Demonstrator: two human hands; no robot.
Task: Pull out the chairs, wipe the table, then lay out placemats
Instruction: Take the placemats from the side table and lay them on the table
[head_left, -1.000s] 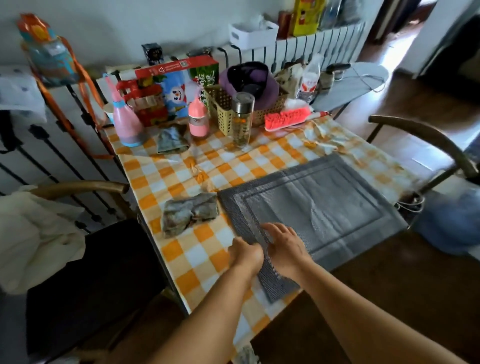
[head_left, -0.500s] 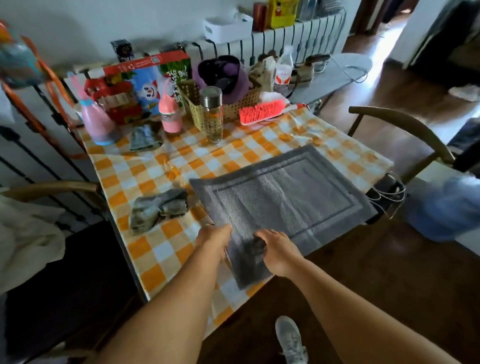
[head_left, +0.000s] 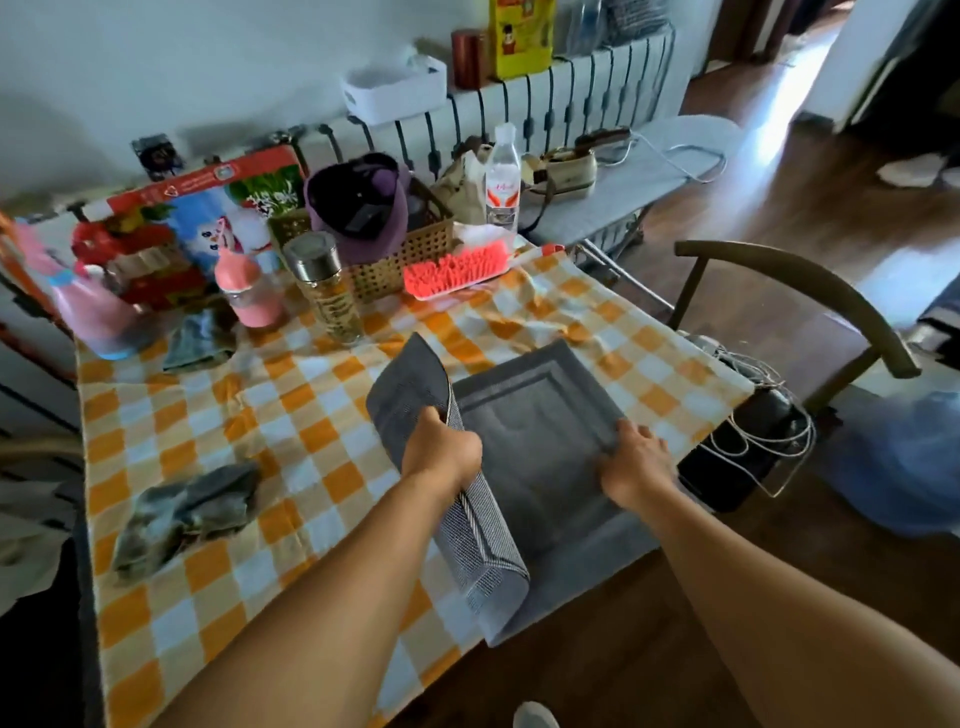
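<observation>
I'm separating stacked grey placemats at the near edge of the checked table. Left hand is gripping the top placemat, peeling it up and leftward; right hand is lying flat, pinning the lower placemat. Advice: keep pressing down while lifting, so only one moves.

Pale wall, white radiator, sunlit dark wooden floor.
</observation>
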